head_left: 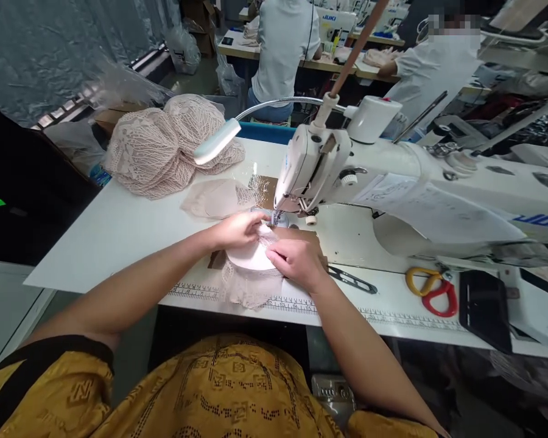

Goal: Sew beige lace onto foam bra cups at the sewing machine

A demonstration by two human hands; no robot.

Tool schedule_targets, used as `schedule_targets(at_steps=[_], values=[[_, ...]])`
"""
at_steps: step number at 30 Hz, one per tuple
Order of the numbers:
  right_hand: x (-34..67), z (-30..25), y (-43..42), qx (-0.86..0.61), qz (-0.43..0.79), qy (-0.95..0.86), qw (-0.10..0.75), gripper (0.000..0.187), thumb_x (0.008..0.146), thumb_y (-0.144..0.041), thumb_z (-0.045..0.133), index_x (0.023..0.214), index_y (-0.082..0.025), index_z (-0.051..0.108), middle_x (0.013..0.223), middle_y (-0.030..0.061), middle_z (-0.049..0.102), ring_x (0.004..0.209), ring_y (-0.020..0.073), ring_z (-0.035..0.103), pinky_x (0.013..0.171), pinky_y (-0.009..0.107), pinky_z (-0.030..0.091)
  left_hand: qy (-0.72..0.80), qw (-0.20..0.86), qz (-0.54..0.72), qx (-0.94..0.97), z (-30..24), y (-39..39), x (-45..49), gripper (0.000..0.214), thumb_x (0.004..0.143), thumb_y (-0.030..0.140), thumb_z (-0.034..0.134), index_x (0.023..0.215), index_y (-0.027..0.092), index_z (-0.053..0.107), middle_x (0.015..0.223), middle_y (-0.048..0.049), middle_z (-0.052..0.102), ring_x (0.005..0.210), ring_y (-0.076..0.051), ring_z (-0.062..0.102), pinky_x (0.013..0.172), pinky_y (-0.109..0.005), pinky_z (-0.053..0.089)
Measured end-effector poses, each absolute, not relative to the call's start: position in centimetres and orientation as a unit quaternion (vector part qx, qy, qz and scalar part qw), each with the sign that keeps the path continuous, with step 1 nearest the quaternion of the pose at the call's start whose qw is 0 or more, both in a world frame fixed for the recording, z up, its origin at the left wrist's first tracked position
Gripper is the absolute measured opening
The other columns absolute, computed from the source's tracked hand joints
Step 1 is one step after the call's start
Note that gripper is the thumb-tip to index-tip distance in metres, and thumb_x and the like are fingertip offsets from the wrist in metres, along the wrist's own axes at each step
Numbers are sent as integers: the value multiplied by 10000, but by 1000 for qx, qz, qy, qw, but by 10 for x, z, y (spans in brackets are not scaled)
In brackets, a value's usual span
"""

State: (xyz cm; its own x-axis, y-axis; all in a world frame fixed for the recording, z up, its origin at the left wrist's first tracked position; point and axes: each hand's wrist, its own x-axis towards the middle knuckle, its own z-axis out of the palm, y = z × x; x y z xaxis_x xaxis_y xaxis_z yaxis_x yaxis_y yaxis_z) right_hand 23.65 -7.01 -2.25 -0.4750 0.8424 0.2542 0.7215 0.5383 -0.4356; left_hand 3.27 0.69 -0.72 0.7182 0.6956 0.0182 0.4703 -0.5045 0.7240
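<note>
Under the needle end of a white sewing machine, both of my hands are on a pale lace bra cup. My left hand grips its far left edge, thumb and fingers closed together near the presser foot. On the right side, my right hand pinches the cup's edge, fingers curled. Sheer lace fabric hangs from the cup toward the table's front edge. Just beyond my left hand lies a flat sheer lace piece. The needle point itself is hard to make out.
A heap of beige lace cups sits at the back left, below a lamp. To the right lie black tweezers, scissors and a dark phone. A printed ruler runs along the front edge. Two people work behind.
</note>
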Motion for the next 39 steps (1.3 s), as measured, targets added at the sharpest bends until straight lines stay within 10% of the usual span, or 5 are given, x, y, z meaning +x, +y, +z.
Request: schedule_targets(at_steps=[16,22,39], values=[[234,-26,-63,-572,46,-807,136,247,940,-283,496,1039,-237,717,925,47,691,863,187,601,690,272,370,357,229,171,889,-9,21,46,307,809,121,507,1104,137,591,806,-27,654,703,-158,608,641,-261,480],[231,-26,-65,-583,29,-805,107,287,951,-250,450,1053,-215,716,914,59,682,852,185,596,683,277,370,352,77,190,913,5,0,34,254,899,145,421,1078,132,601,912,-82,661,813,-192,623,705,-299,515],[230,-26,-60,-610,6,-789,77,366,950,-270,447,1256,-196,634,977,89,685,880,218,613,728,296,432,255,73,65,962,-10,3,37,544,924,376,493,1354,42,486,1403,-223,500,1225,-333,504,1010,-478,446]])
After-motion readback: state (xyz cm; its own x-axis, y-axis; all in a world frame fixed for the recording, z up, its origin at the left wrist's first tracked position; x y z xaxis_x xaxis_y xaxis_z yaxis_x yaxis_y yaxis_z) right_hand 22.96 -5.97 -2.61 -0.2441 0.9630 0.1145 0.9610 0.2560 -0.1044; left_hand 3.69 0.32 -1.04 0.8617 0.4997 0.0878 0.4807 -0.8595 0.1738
